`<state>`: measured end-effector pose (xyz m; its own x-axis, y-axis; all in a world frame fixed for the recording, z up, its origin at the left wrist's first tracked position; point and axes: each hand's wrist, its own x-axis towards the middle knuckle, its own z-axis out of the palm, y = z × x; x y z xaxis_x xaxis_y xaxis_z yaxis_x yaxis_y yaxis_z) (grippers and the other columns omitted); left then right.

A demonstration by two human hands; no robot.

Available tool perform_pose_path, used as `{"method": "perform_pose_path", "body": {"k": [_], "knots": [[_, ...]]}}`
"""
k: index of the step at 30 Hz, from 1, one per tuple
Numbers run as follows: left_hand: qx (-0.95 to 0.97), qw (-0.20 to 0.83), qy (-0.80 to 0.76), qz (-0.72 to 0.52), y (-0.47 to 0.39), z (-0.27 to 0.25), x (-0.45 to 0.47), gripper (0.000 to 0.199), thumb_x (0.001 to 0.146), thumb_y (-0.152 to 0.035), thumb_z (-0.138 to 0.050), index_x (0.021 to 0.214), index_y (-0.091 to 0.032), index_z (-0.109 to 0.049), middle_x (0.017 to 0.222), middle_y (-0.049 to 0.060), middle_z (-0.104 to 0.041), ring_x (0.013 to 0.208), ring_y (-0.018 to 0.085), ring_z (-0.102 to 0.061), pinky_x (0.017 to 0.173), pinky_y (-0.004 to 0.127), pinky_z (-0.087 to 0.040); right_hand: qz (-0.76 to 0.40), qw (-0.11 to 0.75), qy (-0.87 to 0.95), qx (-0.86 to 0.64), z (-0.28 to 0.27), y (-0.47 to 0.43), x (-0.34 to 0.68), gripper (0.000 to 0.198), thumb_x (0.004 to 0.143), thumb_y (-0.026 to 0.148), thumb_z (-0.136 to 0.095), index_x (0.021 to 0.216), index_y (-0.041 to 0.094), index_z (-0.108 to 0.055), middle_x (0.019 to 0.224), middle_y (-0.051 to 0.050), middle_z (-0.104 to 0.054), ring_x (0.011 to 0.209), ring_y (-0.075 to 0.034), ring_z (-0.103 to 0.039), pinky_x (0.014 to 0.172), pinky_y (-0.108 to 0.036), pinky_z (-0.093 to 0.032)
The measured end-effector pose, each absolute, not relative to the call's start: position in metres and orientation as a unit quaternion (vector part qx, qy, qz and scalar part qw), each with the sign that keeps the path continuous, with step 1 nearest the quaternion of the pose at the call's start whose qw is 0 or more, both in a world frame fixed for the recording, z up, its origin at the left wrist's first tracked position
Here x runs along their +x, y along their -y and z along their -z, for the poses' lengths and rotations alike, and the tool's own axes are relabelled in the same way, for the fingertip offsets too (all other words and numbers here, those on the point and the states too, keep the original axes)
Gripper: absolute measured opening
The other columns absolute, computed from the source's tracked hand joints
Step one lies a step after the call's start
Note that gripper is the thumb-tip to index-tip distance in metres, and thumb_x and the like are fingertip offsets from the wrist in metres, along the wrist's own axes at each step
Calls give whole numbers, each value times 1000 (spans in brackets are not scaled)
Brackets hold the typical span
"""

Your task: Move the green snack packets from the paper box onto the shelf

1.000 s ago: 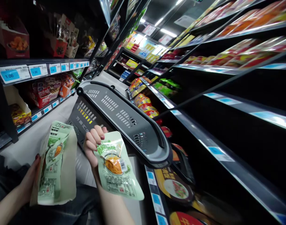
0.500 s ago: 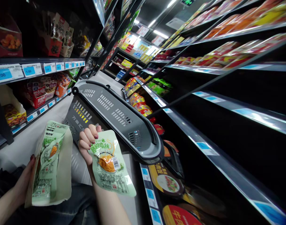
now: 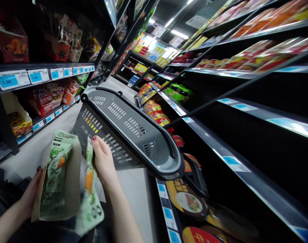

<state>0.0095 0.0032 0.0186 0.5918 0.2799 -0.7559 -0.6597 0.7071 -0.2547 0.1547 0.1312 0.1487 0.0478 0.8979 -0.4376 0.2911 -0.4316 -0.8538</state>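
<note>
My left hand (image 3: 30,192) grips the left side of an open cardboard display box (image 3: 74,182), tilted toward me above my lap. Inside the box, several green snack pouches (image 3: 58,162) lean to the left, leaving its right part bare. My right hand (image 3: 103,158) pinches one green snack pouch (image 3: 89,185) by its top edge, just right of the box. That pouch hangs down nearly edge-on and is blurred toward the bottom. Just beyond both hands, a grey shopping basket (image 3: 133,125) with slotted sides stands on the floor.
On the left, shelves (image 3: 42,64) hold boxed snacks above blue price tags. Along the right run long dark shelves (image 3: 209,145) with bagged food on the upper levels. Round food bowls (image 3: 188,200) sit low at the right. The basket's black handle (image 3: 198,180) sticks out toward the right shelf.
My right hand has turned, swinging the pouch from facing me to edge-on and closer to the box. Inside the box, the pouches sit a little differently. The view has shifted slightly left.
</note>
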Motion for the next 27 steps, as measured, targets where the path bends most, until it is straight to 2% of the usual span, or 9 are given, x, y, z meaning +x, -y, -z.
{"method": "perform_pose_path", "body": {"k": [5, 9, 11, 16, 22, 27], "knots": [[-283, 867, -304, -276, -2, -15, 9, 77, 87, -52, -50, 148, -11, -29, 104, 12, -75, 107, 30, -67, 106, 46, -44, -424, 205, 495, -731, -153, -128, 153, 38, 81, 51, -48, 76, 13, -47, 66, 2, -45, 60, 0, -33, 55, -12, -28], [-299, 872, -272, -276, 0, -10, 9, 78, 85, -56, -52, 149, -18, -28, 105, 9, -76, 106, 29, -67, 106, 45, -43, -382, 156, 515, -752, -153, -130, 155, 39, 77, 50, -52, 74, 12, -53, 65, 0, -52, 59, -1, -36, 54, -12, -26], [-298, 875, -268, -270, 1, -9, 9, 79, 85, -57, -50, 149, -17, -27, 102, 9, -76, 104, 30, -68, 105, 46, -43, -373, 137, 520, -756, -153, -131, 157, 40, 76, 51, -53, 73, 11, -56, 65, 0, -53, 57, 0, -36, 53, -12, -26], [-274, 872, -298, -276, -1, -13, 10, 76, 90, -55, -42, 148, -9, -28, 94, 13, -77, 104, 31, -68, 104, 48, -43, -378, 138, 524, -751, -149, -132, 160, 43, 74, 52, -55, 73, 9, -59, 66, -1, -55, 56, 0, -36, 53, -12, -26], [-300, 870, -274, -281, -4, -18, 8, 75, 89, -56, -42, 148, -12, -29, 99, 11, -76, 104, 29, -68, 108, 45, -40, -384, 139, 513, -755, -144, -133, 161, 44, 74, 53, -54, 74, 9, -59, 64, 0, -53, 57, 0, -35, 52, -11, -26], [-301, 873, -273, -271, -2, -14, 8, 77, 86, -57, -50, 147, -14, -32, 102, 9, -76, 106, 29, -67, 107, 44, -42, -415, 140, 497, -749, -136, -137, 166, 43, 74, 53, -54, 71, 10, -55, 60, 1, -50, 56, 0, -34, 52, -12, -26]]}}
